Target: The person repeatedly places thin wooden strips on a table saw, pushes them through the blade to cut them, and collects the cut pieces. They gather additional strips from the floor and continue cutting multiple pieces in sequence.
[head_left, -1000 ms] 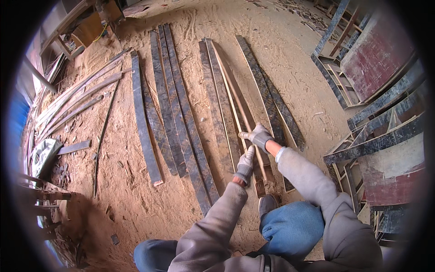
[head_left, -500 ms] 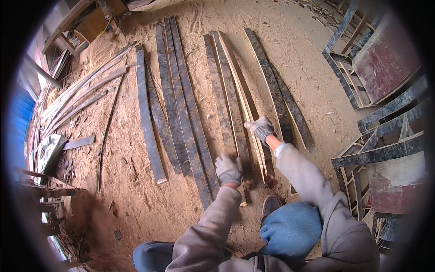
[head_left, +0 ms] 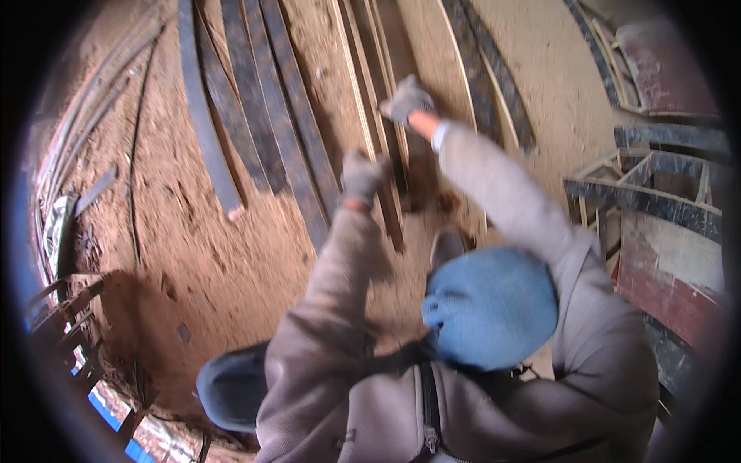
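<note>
Two grey-gloved hands work on long, dark-faced wooden strips in front of me. My left hand [head_left: 363, 176] is closed around the near part of a wooden strip [head_left: 358, 85], whose pale layered edge faces up. Farther along and to the right, my right hand [head_left: 407, 100] grips the top edge of a neighbouring strip [head_left: 377, 35]. Both strips stand on edge close together, partly hidden by the gloves and blurred. My fingertips on their far sides do not show.
Several dark strips [head_left: 266, 100] lie to the left, and a dark pair [head_left: 478, 73] lies to the right. Wooden frames [head_left: 656, 189] stand at the right edge. Thin offcuts [head_left: 85, 116] are heaped at the far left on the sawdust-covered ground.
My left hand has gone from spread fingers over the strips to a closed grip. A strip that lay flat now stands on edge. The view has tipped down toward my body.
</note>
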Motion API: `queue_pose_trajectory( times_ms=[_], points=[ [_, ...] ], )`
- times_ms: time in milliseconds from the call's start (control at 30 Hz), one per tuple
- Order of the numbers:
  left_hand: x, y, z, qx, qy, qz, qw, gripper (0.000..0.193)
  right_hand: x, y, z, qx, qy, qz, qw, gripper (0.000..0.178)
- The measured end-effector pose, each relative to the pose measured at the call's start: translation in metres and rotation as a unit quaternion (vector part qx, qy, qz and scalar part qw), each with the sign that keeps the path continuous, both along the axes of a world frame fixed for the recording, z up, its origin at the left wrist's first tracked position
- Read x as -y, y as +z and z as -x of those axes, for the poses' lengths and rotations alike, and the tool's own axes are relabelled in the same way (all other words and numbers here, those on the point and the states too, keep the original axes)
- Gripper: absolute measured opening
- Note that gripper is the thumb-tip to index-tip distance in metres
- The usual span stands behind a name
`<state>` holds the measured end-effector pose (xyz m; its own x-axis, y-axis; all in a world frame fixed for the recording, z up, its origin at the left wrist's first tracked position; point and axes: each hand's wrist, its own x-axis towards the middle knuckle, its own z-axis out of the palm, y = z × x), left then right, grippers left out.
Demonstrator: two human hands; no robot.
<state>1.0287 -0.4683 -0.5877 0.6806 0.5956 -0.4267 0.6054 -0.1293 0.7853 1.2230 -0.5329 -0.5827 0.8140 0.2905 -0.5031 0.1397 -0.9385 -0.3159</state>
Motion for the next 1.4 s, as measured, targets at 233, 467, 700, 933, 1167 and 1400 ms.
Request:
queue_pose_trajectory(
  times_ms=[233, 467, 700, 933, 1167, 1400],
  points=[
    [-0.072, 0.031, -0.003, 0.198, 0.052, 0.509, 0.836, 0.04, -0.038, 0.023, -0.004, 0.092, -0.037, 0.022, 0.995, 0.109],
    [-0.08, 0.029, -0.006, 0.158, 0.056, 0.479, 0.862, 0.052, 0.006, -0.001, -0.027, -0.126, -0.022, -0.253, 0.959, 0.046],
    [-0.078, 0.048, -0.024, 0.158, 0.021, 0.495, 0.854, 0.053, 0.052, -0.038, -0.042, -0.218, -0.015, -0.522, 0.825, 0.043],
    [-0.063, 0.05, -0.031, 0.141, 0.01, 0.499, 0.855, 0.044, 0.056, -0.019, -0.007, -0.264, 0.007, -0.492, 0.829, 0.047],
    [-0.045, 0.048, -0.028, 0.111, -0.033, 0.471, 0.875, 0.046, 0.061, 0.02, 0.003, -0.218, 0.002, -0.382, 0.898, 0.057],
    [-0.045, 0.057, -0.031, 0.169, -0.007, 0.484, 0.858, 0.038, 0.063, 0.018, -0.02, -0.185, 0.135, -0.455, 0.86, 0.063]
  ],
)
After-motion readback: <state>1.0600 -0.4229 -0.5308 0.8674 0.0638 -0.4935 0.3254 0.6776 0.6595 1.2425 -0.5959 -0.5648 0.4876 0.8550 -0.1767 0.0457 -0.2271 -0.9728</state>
